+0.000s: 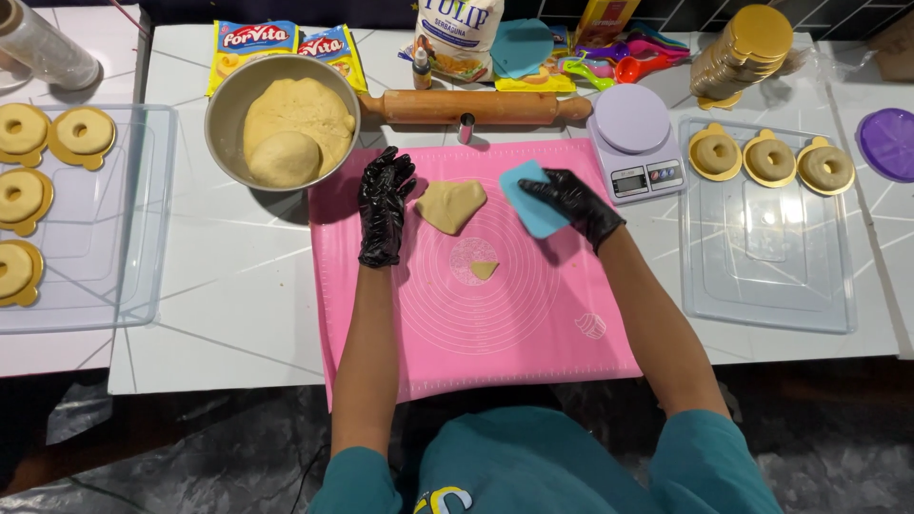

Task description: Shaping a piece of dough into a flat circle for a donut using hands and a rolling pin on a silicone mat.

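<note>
Right hand [574,202] clamps blue scraper [529,198] at dough piece's [451,205] 3 o'clock; left hand [384,205] flat, fingers apart, at 9; press scraper straight down, steadying dough.

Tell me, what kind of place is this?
Most likely a home baking or small pastry workspace: a metal bowl of dough, a wooden rolling pin, a kitchen scale, and ring-shaped pastries on gold boards, all around a pink mat.

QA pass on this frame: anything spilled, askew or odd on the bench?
Nothing spilled. Only oddity: a small dough scrap lies apart from the main dough piece on the pink mat.
</note>
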